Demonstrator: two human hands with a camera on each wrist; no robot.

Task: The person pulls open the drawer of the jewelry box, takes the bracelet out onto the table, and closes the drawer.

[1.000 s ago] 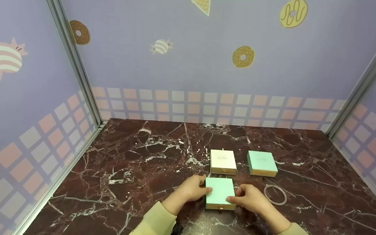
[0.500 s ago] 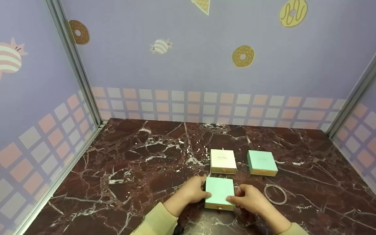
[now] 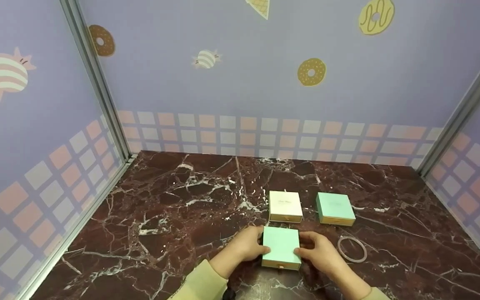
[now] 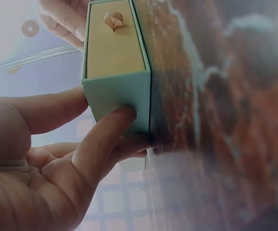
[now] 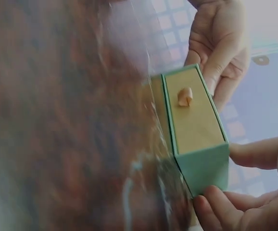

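Observation:
A mint-green drawer box (image 3: 281,246) with a yellow drawer front and a small tan pull tab (image 4: 114,20) lies on the dark marble tabletop, near the person. The left hand (image 3: 246,243) grips its left side, thumb at the top edge and fingertips against the side wall. On the opposite side the right hand (image 3: 318,250) holds the box the same way, thumb at the top edge. In both wrist views the drawer front looks flush with the sleeve. What the drawer contains is hidden.
Behind the held box stand a cream drawer box (image 3: 285,206) and a second mint-green box (image 3: 335,208). A pale ring (image 3: 352,249) lies flat to the right of the right hand. Patterned lilac panels (image 3: 256,91) enclose the table's back and sides.
The right thumb has slid from the box's top face to its right edge. The left thumb has shifted slightly toward the near side. The box has barely moved.

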